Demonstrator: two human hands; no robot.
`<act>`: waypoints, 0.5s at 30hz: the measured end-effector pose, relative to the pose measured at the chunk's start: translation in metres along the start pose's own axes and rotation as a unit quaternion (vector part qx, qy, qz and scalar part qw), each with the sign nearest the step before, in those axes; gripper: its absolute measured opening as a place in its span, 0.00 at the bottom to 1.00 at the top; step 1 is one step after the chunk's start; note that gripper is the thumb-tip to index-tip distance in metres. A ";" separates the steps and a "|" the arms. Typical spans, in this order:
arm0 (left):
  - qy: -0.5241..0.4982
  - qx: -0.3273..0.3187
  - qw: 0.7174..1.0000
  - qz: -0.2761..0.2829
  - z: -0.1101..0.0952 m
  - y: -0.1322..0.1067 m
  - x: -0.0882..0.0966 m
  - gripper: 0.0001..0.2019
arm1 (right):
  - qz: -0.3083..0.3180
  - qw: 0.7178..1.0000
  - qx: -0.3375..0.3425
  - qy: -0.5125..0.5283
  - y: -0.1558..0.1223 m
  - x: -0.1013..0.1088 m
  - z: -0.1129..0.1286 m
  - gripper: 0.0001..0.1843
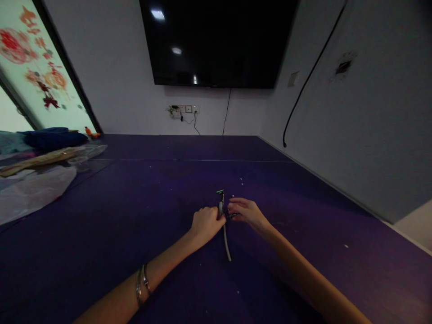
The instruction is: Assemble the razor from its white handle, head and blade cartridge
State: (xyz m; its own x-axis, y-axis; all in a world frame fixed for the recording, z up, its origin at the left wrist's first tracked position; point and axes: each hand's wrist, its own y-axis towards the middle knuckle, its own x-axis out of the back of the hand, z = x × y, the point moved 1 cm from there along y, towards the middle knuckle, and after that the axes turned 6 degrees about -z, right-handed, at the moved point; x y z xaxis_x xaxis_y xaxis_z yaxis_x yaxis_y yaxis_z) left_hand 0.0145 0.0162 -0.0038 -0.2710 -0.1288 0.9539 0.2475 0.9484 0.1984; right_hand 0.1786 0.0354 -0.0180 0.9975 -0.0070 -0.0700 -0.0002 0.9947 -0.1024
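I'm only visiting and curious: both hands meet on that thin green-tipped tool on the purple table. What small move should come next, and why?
Probably: steady the thin tool with the left hand and close the fingertips of the right hand on its shaft. The left is closed at its middle, the right sits just beside it, and the tail rests on the purple table.

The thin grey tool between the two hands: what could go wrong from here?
The left hand grips the thin grey tool near its middle only, so its long free end may swing or slip. The light is dim and the table dark purple; the right hand, working close by, could misjudge its grip.
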 end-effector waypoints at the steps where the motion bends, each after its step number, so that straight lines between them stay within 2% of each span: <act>1: 0.000 -0.006 1.000 -0.004 -0.005 0.000 0.002 0.17 | 0.009 1.000 -0.008 0.018 -0.003 -0.004 0.001 0.17; 3: 0.003 -0.011 1.000 -0.004 -0.013 0.000 0.006 0.17 | 0.012 0.999 -0.005 0.046 -0.007 -0.008 0.002 0.17; 7: 0.011 -0.011 1.000 -0.004 -0.024 0.001 0.009 0.16 | -0.021 0.996 0.012 0.081 -0.006 -0.007 0.002 0.20; 15: -0.004 -0.018 1.000 -0.001 -0.039 0.002 0.014 0.18 | -0.046 0.996 0.043 0.059 0.001 -0.003 -0.004 0.19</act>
State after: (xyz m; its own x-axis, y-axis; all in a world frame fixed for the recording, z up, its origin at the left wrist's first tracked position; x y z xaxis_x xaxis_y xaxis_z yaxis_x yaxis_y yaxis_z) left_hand 0.0471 0.0047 0.0191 -0.2778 -0.1276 0.9521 0.2813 0.9369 0.2077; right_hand 0.1751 0.0363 -0.0216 0.9779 -0.1057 -0.1806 0.1023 0.9944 -0.0282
